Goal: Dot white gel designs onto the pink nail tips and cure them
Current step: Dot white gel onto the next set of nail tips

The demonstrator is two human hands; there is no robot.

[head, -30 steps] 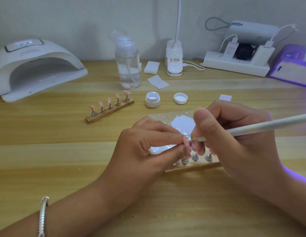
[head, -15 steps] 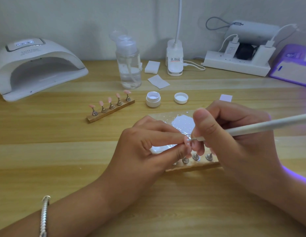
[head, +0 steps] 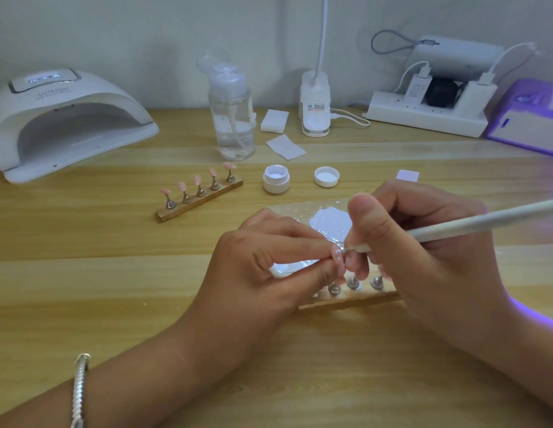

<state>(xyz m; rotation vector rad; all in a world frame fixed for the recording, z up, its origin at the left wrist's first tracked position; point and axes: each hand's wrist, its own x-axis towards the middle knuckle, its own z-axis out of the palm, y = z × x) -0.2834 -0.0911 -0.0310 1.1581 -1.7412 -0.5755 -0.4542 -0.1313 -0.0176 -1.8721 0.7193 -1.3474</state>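
Barely a Shift: Dotting Continues on the Held Tip

Still dark, the curing lamp point(head: 65, 125) waits at the far left, past the other rack of pink tips point(head: 199, 194). Since a second ago, neither hand has moved much. The left hand point(head: 269, 273) pinches a pink nail tip point(head: 337, 254) over the near wooden rack point(head: 346, 299). The right hand point(head: 423, 248) grips the dotting pen point(head: 454, 227), point on the tip. White dots show; curing is likely some way off.

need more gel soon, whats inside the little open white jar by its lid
The jar stands open, its lid lying beside it. Inside is a pale, whitish fill near the rim. How deep it goes cannot be seen; the jar's wall hides it.
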